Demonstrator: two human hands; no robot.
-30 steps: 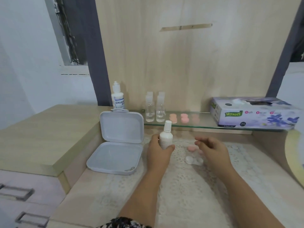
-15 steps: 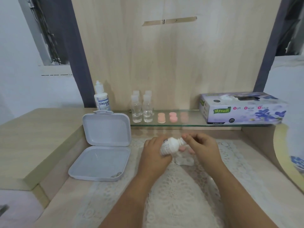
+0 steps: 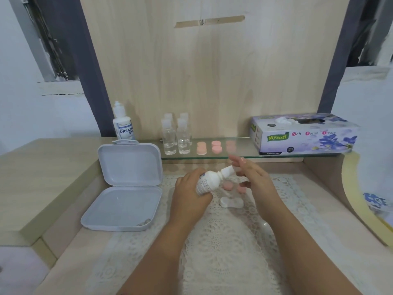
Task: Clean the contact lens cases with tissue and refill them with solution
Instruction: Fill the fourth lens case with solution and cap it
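Left hand (image 3: 191,194) grips small white solution bottle (image 3: 207,183) round its body, tilted w/ nozzle up and to the right, just above the lace mat (image 3: 223,252). Right hand (image 3: 255,179) at the nozzle end: fingers (image 3: 238,161) mostly straight and blurred, touching or just beside the cap; can't tell if they pinch it. Open contact lens case (image 3: 231,202), white, lies on mat just below the bottle, between both hands. Two pink caps (image 3: 228,185) on mat just beyond the case, one partly hidden by right hand.

Left of hands: grey hinged box (image 3: 127,188), lid standing open, near edge of surface (image 3: 63,252). Far side, glass shelf (image 3: 240,154) carries 4 clear small bottles (image 3: 176,135), then pink lens cases (image 3: 209,146) in a row, then Mysoft tissue box (image 3: 304,135) at right end. Larger "Dream Eye" solution bottle (image 3: 123,124) stands behind the grey box, far left.
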